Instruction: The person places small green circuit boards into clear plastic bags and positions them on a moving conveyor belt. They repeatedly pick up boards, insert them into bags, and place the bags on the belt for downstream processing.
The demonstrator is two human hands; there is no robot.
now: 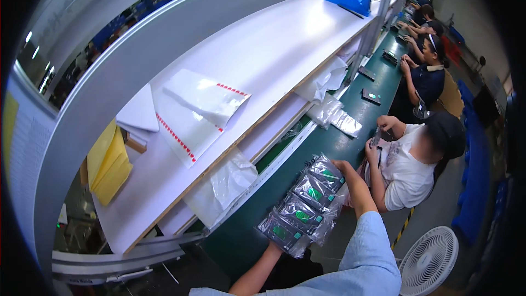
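Bagged packs (301, 206) between shelf (274, 57) and co-worker (406, 181)

Clear-bagged dark packs (304, 203), seemingly four, green-marked, overlapping in a slanted row

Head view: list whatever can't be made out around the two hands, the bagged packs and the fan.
All in the head view:
Left hand: fingers hidden by the near end of the bagged packs.
Right hand: fingertips hidden by the packs' far end.
Contact between packs and green bench: hidden by the packs themselves.
Packs' fine detail: obscured by wrinkled, shiny plastic.
White fan: stand cut off by the lower edge.
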